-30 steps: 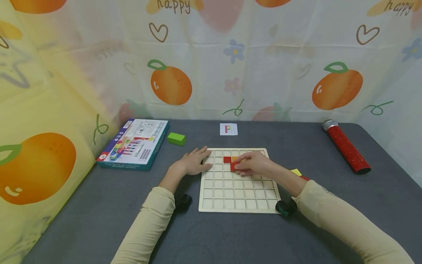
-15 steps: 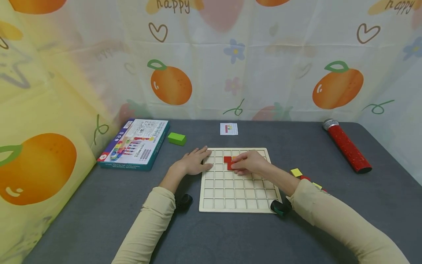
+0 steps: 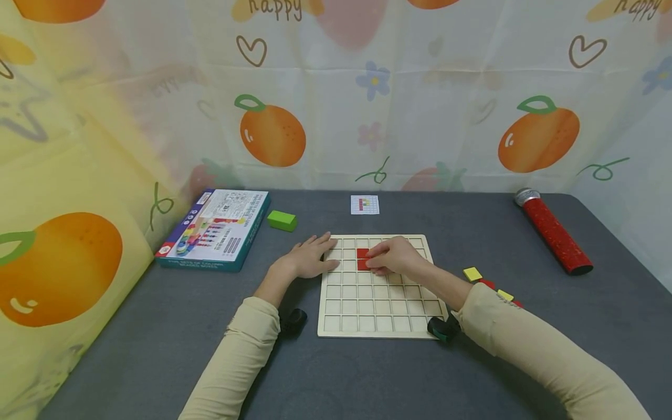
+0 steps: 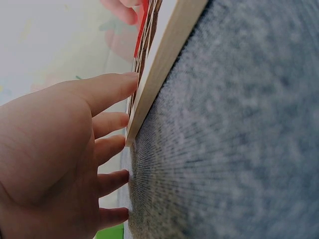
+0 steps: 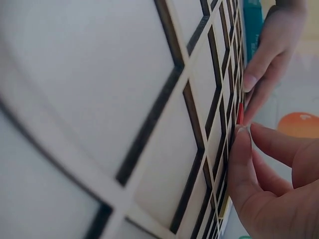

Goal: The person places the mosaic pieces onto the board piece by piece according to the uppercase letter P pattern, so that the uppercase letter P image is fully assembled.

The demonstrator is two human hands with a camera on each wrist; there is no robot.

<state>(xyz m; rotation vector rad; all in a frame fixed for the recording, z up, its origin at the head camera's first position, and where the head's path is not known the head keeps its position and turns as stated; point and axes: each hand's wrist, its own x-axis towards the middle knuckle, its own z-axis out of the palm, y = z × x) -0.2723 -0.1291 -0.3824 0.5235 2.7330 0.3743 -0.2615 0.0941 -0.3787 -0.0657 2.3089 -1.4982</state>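
Board's touched by the outspread left hand while the red tile pinched by the right hand could get jammed crooked if released off-square.

We see pale wooden board, square grid of raised strips, flat on dark tabletop; left hand rests at its left edge, fingers straight and spread, thumb tip touching rim; upper red tile, square, plain, lies in third column from left, second row from far edge; lower red tile, matching, sits just below it in third row; right hand pinches at its right edge; whether it lies fully seated, we cannot tell.
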